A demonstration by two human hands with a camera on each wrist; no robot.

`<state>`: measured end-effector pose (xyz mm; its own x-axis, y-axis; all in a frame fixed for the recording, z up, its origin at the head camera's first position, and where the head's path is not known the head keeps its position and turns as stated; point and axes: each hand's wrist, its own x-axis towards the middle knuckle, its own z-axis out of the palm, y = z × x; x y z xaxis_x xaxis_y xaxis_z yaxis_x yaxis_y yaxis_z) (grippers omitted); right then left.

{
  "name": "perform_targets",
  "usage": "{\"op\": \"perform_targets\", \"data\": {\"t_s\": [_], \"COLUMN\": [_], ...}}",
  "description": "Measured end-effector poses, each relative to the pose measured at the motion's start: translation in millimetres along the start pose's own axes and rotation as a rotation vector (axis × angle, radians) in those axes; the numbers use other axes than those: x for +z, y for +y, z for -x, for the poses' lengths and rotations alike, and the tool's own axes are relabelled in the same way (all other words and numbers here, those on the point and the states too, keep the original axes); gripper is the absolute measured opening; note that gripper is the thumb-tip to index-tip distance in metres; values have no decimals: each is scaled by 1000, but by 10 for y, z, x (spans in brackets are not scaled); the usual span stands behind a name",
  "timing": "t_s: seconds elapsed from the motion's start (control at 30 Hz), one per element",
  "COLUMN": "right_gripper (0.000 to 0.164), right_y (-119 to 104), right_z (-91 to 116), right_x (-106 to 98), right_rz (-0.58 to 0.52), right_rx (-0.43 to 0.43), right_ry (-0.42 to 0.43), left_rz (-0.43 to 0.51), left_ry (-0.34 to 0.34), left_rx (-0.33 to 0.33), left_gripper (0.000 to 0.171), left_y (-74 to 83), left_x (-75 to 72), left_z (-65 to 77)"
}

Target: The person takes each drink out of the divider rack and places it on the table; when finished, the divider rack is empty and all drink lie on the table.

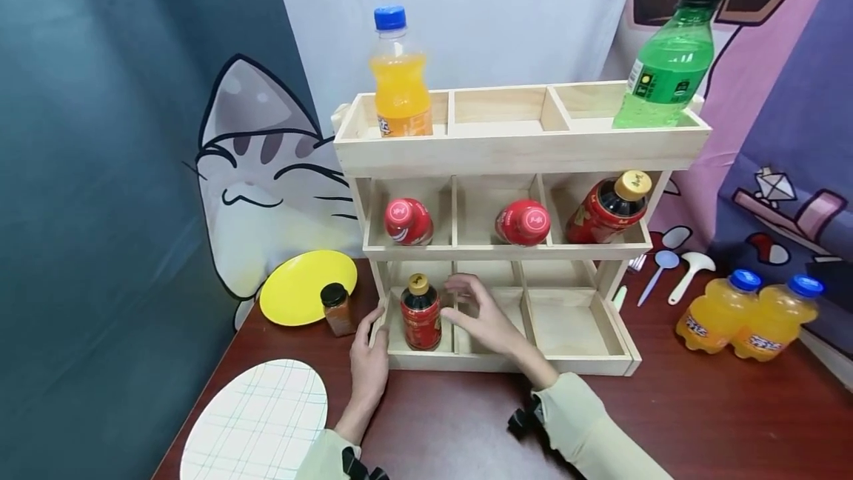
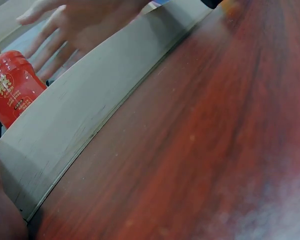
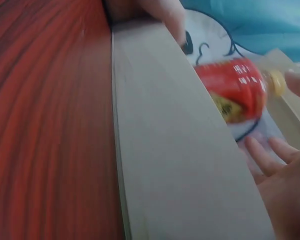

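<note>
A red drink bottle with a dark neck and gold cap stands upright in the bottom-left compartment of a three-tier wooden shelf. My right hand is just right of this bottle, fingers spread and loosely bent, holding nothing. In the right wrist view, the thumb of that hand is close to the bottle's cap. My left hand rests against the shelf's front left corner, its fingers along the side wall. Only part of the left hand appears in its own wrist view.
Above, the middle tier holds two red-capped bottles and another gold-capped bottle. An orange soda and a green bottle stand on top. Left are a yellow plate, spice jar and white round mat; right, two orange sodas and utensils.
</note>
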<state>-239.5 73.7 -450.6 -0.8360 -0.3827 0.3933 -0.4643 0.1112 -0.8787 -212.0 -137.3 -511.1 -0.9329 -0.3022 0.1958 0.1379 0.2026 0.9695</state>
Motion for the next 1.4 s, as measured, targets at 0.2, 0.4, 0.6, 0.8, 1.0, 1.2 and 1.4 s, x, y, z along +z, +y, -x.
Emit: {"op": "perform_targets", "data": {"t_s": [0.2,0.4,0.6,0.8,1.0,1.2,1.4], "right_gripper": [65,80,84,74,70,70,71], "right_y": [-28,14,261,322,93,91,347], "right_z": [-56,-71,-147,-144,-120,-124,-149], "right_x": [224,363,485,501,460,453,480], "right_rz": [12,44,80,89,89,82,121], "right_rx": [-16,103,148,123,132,146,166], "right_ry": [24,96,45,19,18,17,40], "left_rz": [0,-17,-27,-35,-19,-32,-46], "left_ry": [2,14,30,32,31,40,37], "left_rx": [23,13,31,43,55,35,29], "left_gripper": [30,29,29,29,30,30,30], "left_y": [-204,-221,-221,-206,-196,-209,-206], "left_x": [78,89,15,-16,1,16,21], "left_z": [-46,-31,-8,-13,-26,-34,-44]}}
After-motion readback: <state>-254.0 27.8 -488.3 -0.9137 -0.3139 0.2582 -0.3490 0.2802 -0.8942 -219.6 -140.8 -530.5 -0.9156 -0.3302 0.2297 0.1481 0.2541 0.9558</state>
